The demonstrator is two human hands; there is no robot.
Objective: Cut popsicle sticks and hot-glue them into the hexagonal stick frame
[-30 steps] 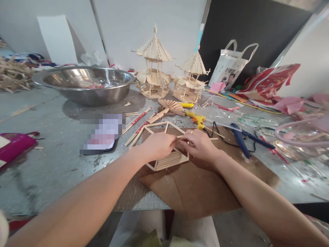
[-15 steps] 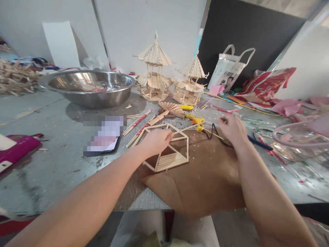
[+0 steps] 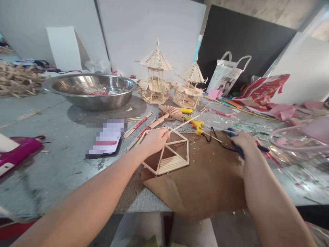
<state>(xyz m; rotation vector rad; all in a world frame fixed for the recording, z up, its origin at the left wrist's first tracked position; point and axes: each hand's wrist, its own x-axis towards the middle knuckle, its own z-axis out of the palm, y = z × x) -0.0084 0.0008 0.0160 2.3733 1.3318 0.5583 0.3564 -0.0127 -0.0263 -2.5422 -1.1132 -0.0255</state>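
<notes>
My left hand (image 3: 154, 140) is closed in a pinch on a thin wooden stick (image 3: 183, 123) that points up and to the right, over a hexagonal stick frame (image 3: 171, 151). The frame lies on a brown paper sheet (image 3: 205, 178). My right hand (image 3: 243, 140) rests further right, its fingers curled over the dark blue tool (image 3: 240, 151) lying at the paper's edge. A yellow glue gun (image 3: 196, 124) with a black cord lies between the frame and my right hand.
A large steel bowl (image 3: 89, 90) stands at the back left, a phone (image 3: 106, 139) in front of it. Two stick pagoda models (image 3: 156, 77) stand at the back centre. Loose sticks, bags (image 3: 226, 77) and a clear tub (image 3: 298, 140) crowd the right side.
My right hand left the frame and moved right, down onto the dark blue tool. My left hand stayed at the frame, now holding the stick alone.
</notes>
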